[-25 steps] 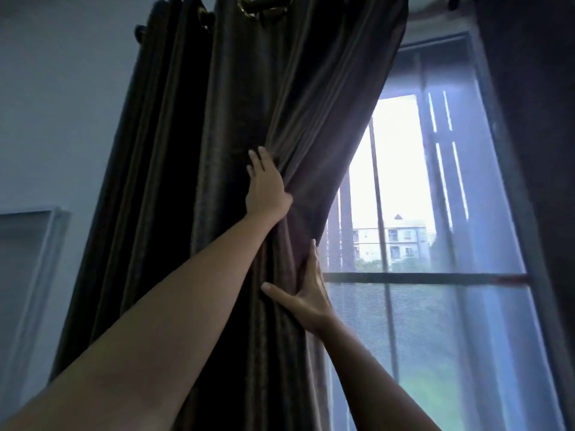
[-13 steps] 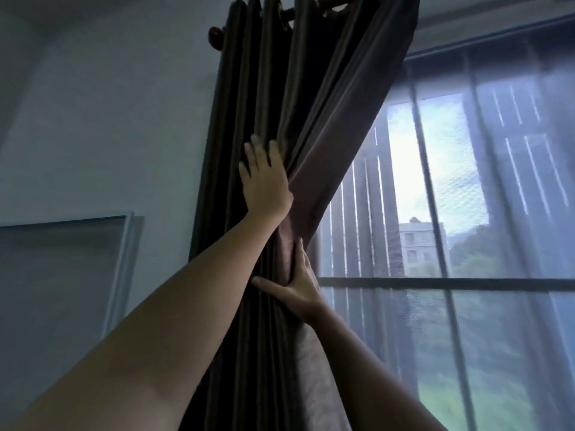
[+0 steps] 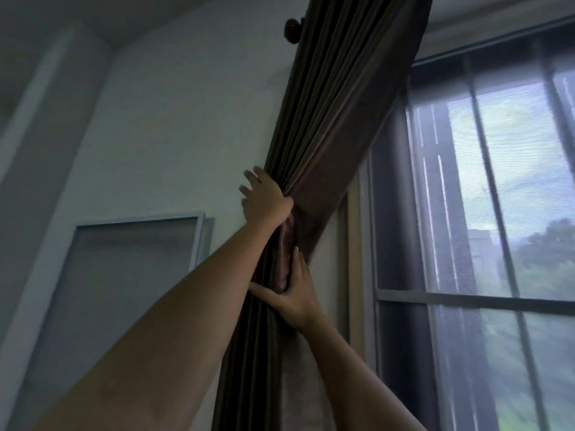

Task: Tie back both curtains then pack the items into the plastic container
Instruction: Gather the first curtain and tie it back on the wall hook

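Note:
The dark brown curtain [image 3: 336,113] hangs from the rod end [image 3: 292,28] and is gathered into a narrow bundle against the wall, left of the window. My left hand [image 3: 264,202] presses on the bundle at mid height, its straight fingers reaching past the curtain's left edge. Just below, my right hand [image 3: 294,295] holds the gathered folds between its spread thumb and its upright fingers. No tie-back, plastic container or loose items are in view.
The window [image 3: 485,213] with a sheer grey curtain fills the right side. A white-framed panel [image 3: 199,241] is on the wall at the left. The second curtain's edge barely shows at the far right.
Both hands have pushed the curtain further left, bunching it tightly at the wall and uncovering more of the window. The view has swung left and upward.

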Demonstrator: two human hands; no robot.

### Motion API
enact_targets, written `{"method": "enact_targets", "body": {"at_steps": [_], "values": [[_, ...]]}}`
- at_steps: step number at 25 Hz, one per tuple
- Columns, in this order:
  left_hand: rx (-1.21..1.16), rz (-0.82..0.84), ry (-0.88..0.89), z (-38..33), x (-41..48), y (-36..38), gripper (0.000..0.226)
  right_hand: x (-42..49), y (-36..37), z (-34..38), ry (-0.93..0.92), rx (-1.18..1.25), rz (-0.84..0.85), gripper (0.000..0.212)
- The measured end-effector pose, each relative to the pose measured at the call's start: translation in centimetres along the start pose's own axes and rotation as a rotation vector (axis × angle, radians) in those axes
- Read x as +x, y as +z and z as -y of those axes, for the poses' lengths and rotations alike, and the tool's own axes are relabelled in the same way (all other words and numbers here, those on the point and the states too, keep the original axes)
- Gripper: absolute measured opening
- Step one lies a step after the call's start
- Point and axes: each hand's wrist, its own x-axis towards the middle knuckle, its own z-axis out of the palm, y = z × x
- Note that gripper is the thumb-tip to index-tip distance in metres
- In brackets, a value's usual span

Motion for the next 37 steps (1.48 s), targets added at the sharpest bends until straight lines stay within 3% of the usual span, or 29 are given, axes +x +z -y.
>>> {"method": "enact_targets", "body": {"at_steps": [5,11,14,18,22,25,31,37], "values": [[0.000,0.034,-0.010,3.7,1.0,-0.9,0.081,1.2,3.8,1.4,0.010,-0.094,0.072,0.135],[-0.069,0.004,0.127,4.3,-1.2,-1.0,0.051,-1.2,4.0,0.6,0.024,-0.106,-0.013,0.130],[-0.126,0.021,0.130,3.3,-3.0,-0.9,0.060,-2.4,2.5,0.3,0.039,-0.139,0.003,0.130],[-0.160,0.092,0.088,1.5,-5.4,-0.7,0.098,-4.5,-0.8,0.3,0.079,-0.192,0.112,0.134],[0.011,0.046,0.132,-2.3,-8.5,-0.7,0.115,-7.5,-6.6,1.1,0.125,-0.220,0.200,0.134],[0.062,-0.036,0.227,-6.6,-11.5,-0.6,0.110,-10.4,-12.0,1.2,0.125,-0.268,0.151,0.131],[-0.094,-0.065,0.316,-18.5,-18.8,2.0,0.081,-18.4,-27.2,-0.4,0.194,-0.471,0.053,0.117],[-0.281,0.048,0.391,-31.7,-27.7,7.1,0.070,-27.3,-43.7,-2.0,0.290,-0.739,-0.114,0.116]]}}
